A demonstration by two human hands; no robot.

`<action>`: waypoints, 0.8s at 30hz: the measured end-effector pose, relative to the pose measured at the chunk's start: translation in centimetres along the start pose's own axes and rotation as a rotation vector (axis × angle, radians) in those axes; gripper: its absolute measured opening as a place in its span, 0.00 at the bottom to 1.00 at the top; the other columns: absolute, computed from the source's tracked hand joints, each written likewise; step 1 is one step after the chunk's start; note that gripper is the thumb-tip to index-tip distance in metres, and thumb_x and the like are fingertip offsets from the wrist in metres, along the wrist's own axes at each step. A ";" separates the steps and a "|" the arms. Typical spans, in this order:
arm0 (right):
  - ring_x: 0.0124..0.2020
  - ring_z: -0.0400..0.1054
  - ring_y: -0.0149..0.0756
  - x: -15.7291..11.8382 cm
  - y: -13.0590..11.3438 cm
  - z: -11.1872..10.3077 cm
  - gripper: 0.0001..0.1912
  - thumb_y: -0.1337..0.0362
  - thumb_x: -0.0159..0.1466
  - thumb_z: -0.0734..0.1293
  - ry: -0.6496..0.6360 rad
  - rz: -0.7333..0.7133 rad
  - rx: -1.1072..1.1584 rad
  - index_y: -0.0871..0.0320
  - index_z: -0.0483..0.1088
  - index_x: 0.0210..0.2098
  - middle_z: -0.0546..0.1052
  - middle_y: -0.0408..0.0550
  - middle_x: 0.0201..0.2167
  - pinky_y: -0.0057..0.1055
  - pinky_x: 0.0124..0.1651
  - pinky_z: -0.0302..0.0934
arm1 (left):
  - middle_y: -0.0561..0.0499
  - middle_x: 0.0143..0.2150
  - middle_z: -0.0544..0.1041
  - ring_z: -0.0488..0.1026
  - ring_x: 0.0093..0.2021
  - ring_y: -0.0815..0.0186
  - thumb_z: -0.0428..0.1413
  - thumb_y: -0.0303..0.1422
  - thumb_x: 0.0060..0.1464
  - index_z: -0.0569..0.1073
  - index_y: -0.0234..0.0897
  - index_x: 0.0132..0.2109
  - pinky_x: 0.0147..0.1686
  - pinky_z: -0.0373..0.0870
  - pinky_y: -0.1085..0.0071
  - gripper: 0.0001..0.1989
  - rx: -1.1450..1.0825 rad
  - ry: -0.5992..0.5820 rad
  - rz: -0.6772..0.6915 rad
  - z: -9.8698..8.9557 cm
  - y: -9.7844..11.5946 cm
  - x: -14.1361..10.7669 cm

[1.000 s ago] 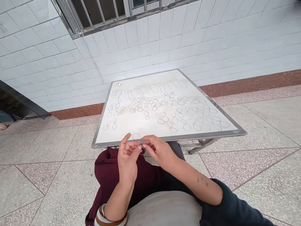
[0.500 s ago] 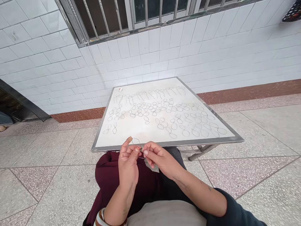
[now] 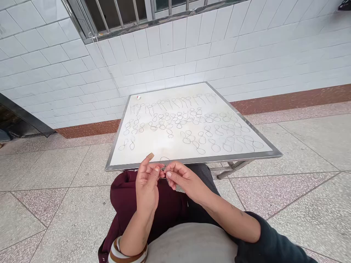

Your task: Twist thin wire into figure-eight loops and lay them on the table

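A thin wire loop (image 3: 164,157) is held between both hands, just over the near edge of a white table (image 3: 148,149). My left hand (image 3: 148,179) pinches the wire between thumb and fingers, with its index finger raised and a tan wrap on that fingertip. My right hand (image 3: 182,179) grips the wire from the other side, thumb against fingers, close to the left fingertips. Several figure-eight wire pieces (image 3: 201,140) lie across the table. Farther back is a row of wire loops with long tails (image 3: 175,102). The fingers partly hide the held wire.
The table has a grey metal rim and a metal leg (image 3: 230,171) at the right. A small white and red item (image 3: 138,98) sits at its far left corner. Behind stands a tiled wall (image 3: 164,73) with a barred window. Dark red cloth (image 3: 123,193) covers the lap.
The held wire's loop has shifted, now standing up in a rounder arc between the hands. Both hands remain close together. The view has tilted slightly, so the table appears a little higher.
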State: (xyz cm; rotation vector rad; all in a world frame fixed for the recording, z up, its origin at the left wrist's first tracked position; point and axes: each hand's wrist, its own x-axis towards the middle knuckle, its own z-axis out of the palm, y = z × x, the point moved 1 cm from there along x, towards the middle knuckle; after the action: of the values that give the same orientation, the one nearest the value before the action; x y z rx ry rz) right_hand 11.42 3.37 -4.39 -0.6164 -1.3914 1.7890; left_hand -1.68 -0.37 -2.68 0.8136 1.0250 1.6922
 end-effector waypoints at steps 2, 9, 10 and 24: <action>0.24 0.62 0.26 0.1 0.0 0.0 0.11 0.55 0.66 0.64 0.008 0.002 0.016 0.57 0.66 0.39 0.69 0.39 0.25 0.27 0.31 0.58 | 0.51 0.35 0.74 0.70 0.33 0.71 0.59 0.31 0.54 0.68 0.40 0.57 0.41 0.68 0.69 0.23 0.014 -0.013 -0.029 -0.1 -0.2 0.0; 0.26 0.64 0.27 0.3 0.0 -0.3 0.12 0.54 0.64 0.65 0.026 0.035 0.070 0.57 0.66 0.37 0.70 0.41 0.28 0.26 0.29 0.62 | 0.54 0.32 0.74 0.68 0.30 0.72 0.59 0.30 0.54 0.70 0.41 0.54 0.38 0.68 0.72 0.20 0.128 -0.004 0.016 -0.4 -0.5 0.1; 0.27 0.64 0.26 0.3 0.1 -0.5 0.12 0.54 0.63 0.66 0.039 0.029 0.065 0.56 0.67 0.39 0.70 0.40 0.28 0.26 0.29 0.62 | 0.54 0.32 0.75 0.68 0.30 0.73 0.59 0.31 0.54 0.70 0.41 0.54 0.37 0.67 0.73 0.20 0.177 -0.007 0.035 -0.4 -0.3 0.1; 0.30 0.68 0.27 -0.1 0.6 -1.8 0.08 0.59 0.63 0.67 0.138 0.015 0.111 0.56 0.72 0.38 0.74 0.41 0.27 0.25 0.34 0.65 | 0.51 0.37 0.77 0.70 0.33 0.71 0.61 0.32 0.52 0.71 0.40 0.53 0.36 0.68 0.74 0.20 0.257 -0.075 -0.035 -0.9 0.0 0.3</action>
State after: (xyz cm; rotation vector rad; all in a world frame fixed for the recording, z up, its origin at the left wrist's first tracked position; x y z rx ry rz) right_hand 12.62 4.28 -5.48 -0.6792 -1.1900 1.7867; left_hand -2.56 -0.28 -3.06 1.0104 1.2132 1.5080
